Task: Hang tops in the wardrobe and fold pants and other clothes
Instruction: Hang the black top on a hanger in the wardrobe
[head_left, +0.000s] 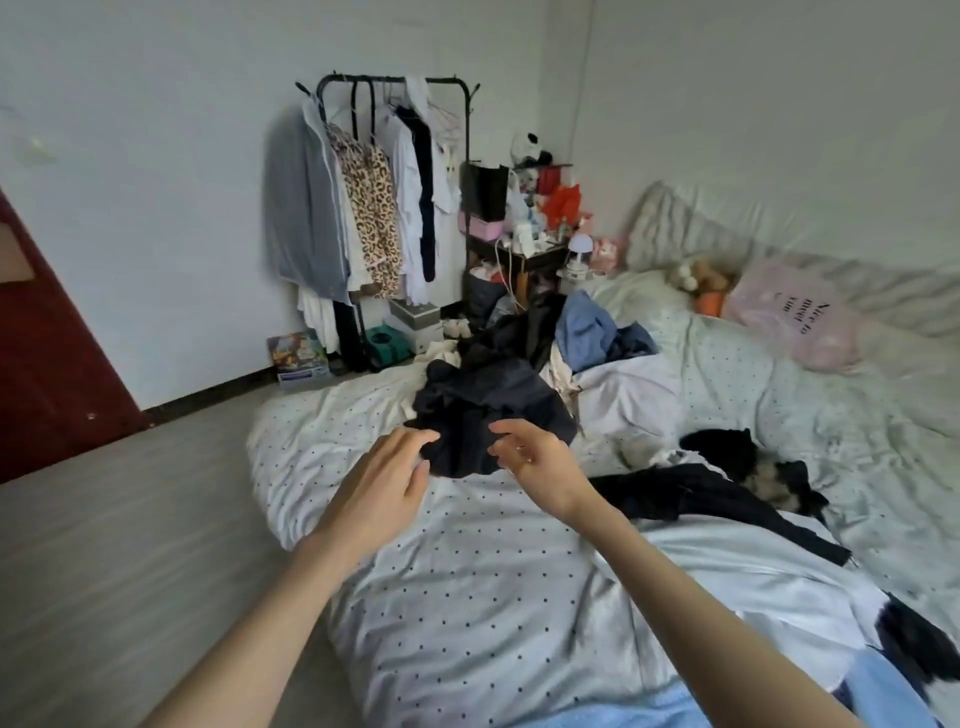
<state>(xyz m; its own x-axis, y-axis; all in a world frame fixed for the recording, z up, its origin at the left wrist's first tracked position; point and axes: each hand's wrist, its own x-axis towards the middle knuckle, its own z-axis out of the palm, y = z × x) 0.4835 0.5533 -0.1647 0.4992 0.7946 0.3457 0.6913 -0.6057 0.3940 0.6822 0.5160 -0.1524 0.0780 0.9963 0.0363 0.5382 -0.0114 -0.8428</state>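
Reaching over bed (493, 597) — left hand (382, 480), right hand (535, 467) at dark garment (488, 400).

Matt dark cloth garment (488, 410), crumpled, on dotted cotton-look bed sheet (467, 571), wrinkled and matt. Black metal clothes rack (332, 83), smooth tube. Translucent plastic garment cover (298, 208), slight sheen. Glossy pink plastic bag (795, 317). Wood-grain floor (130, 519), satin. Dark red door (47, 364), smooth.

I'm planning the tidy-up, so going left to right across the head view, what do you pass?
Red door → clothes rack → cluttered side table → blue garment → pink pillow.
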